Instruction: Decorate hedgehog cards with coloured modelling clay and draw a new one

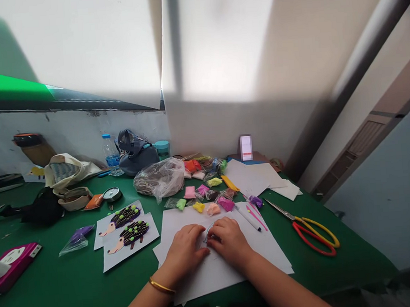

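Note:
My left hand (pixel 187 246) rests on the white paper (pixel 214 279), thumb and fingers apart, with a gold bangle on the wrist. Just beside it my right hand (pixel 229 240) is curled, its thumb and fingertips closed together over the sheet. Between the fingertips shows a small, thin blue-grey curved piece or line (pixel 208 233); most of it is hidden. Around the paper's far edge lie small lumps of modelling clay, among them yellow (pixel 198 207), peach (pixel 213 209) and magenta (pixel 226 203). A white marker (pixel 250 219) and pink modelling tools (pixel 257 216) lie right of my right hand.
Large scissors (pixel 310 232) lie at right. Two hedgehog cards (pixel 131 257) and a bagged purple clay packet (pixel 78 236) are at left. Behind stand a plastic bag (pixel 161 177), a water bottle (pixel 112 157), and a phone (pixel 246 147) beyond more paper sheets (pixel 250 178).

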Motion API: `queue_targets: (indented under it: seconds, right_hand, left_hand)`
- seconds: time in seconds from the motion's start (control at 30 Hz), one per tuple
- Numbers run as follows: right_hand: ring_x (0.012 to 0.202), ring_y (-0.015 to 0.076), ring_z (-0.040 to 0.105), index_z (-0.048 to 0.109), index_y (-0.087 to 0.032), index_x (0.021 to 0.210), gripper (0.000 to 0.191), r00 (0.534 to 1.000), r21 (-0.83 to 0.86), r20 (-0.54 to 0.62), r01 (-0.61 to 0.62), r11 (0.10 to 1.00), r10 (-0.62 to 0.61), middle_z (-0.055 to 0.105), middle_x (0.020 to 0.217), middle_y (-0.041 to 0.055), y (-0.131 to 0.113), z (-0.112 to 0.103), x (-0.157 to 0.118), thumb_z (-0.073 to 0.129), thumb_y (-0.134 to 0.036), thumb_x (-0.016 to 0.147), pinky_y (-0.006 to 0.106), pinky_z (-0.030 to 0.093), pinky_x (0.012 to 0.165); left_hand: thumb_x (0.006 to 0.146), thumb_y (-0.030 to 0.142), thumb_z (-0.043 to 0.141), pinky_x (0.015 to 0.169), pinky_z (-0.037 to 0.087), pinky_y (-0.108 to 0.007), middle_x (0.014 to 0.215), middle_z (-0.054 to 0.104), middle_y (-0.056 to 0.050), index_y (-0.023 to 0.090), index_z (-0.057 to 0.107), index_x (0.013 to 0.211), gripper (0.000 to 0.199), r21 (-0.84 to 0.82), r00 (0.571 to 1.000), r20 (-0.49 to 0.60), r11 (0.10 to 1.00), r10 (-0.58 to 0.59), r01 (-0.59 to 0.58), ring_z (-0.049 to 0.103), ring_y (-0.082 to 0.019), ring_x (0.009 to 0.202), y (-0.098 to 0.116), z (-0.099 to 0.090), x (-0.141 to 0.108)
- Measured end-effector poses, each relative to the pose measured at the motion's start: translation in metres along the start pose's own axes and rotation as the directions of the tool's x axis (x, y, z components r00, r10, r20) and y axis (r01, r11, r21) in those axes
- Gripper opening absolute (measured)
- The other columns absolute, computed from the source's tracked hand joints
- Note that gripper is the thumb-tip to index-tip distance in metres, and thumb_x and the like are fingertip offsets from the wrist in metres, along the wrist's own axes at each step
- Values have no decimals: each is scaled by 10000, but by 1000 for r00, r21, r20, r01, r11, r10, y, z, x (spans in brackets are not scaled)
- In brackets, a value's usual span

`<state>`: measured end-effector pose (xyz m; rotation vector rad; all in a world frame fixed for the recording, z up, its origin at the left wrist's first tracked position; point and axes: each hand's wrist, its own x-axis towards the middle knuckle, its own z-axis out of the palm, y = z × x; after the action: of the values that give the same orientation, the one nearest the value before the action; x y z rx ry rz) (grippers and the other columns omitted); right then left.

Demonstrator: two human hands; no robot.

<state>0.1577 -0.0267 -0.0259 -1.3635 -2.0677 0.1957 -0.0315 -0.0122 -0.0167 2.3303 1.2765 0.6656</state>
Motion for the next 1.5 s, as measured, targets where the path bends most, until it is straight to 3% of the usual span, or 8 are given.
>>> queue_targets:
  seconds: [0.23,0.57,0.73,0.97,1.3,1.5]
  right_hand:
    - [873,204,555,726,-259,894,194,997,35,-71,2,999,1,651,864,26,3,-9,-9,643,-116,792,357,378,790]
    - [862,202,517,732,-301,1010,302,996,-74,11,83,994,-83,611,870,30,-2,-9,-15,631,-130,783,355,360,783]
    - [866,204,517,737,-307,994,319,997,-70,10,70,995,-70,604,867,29,-1,-7,-14,625,-108,772,353,366,782]
    - [864,203,531,732,-295,1059,394,1000,65,-12,26,998,-25,624,880,32,10,-7,-11,576,-70,776,341,417,777]
    - [912,221,506,740,-312,1022,376,999,-54,46,-14,998,16,608,916,39,0,-6,-11,596,-78,766,371,388,811]
    - [937,214,512,733,-311,1084,423,997,12,60,-56,998,55,611,936,39,6,-6,-9,580,-78,766,353,387,823]
  left_hand:
    - [696,200,746,935,444,-423,1148,653,-81,231,632,1069,391,15,999,-9,999,33,-32,584,-285,1082,0,0,-3]
    - [752,141,653,965,454,-443,1189,652,-87,227,631,1113,372,70,996,20,994,85,-87,583,-280,1111,6,-1,-10]
    - [755,126,650,994,453,-466,1227,642,-83,236,634,1137,397,107,995,36,990,91,-94,573,-287,1150,7,1,-12]
    - [768,110,643,1012,451,-496,1237,635,-72,290,633,1192,461,140,992,22,983,120,-122,566,-302,1176,8,4,-15]
    - [805,128,606,1000,461,-493,1246,617,-89,291,633,1193,422,216,989,27,965,144,-147,560,-300,1166,9,6,-15]
    - [801,130,620,973,476,-485,1217,624,-78,298,629,1185,420,233,988,30,960,154,-157,573,-287,1129,11,3,-15]
